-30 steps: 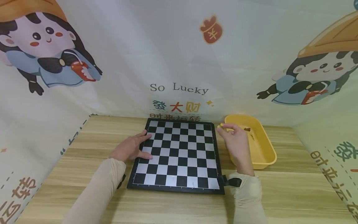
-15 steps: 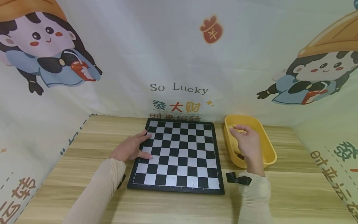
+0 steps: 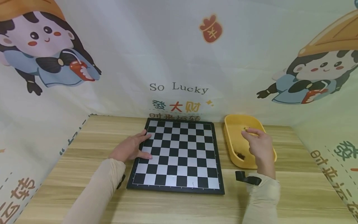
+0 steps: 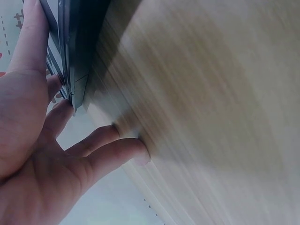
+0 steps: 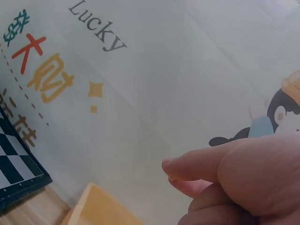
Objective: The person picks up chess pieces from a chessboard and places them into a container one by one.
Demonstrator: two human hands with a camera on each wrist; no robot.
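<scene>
A black-and-white chessboard lies flat on the wooden table. My left hand rests at its left edge, thumb and forefinger extended over the squares. In the left wrist view, other fingers of that hand reach down to the tabletop. Over the yellow tray, right of the board, my right hand pinches a tiny yellowish piece between thumb and forefinger. The fingertips hide most of this piece, so I cannot tell its kind.
Small dark brown bits lie at the tray's near left corner. A printed cloth hangs behind the table and along both sides. A black strap circles the right wrist.
My right hand has moved right, from beside the board's upper right edge to over the tray, still pinching the small piece. Brown bits in the tray's near corner now show. The left hand stays put.
</scene>
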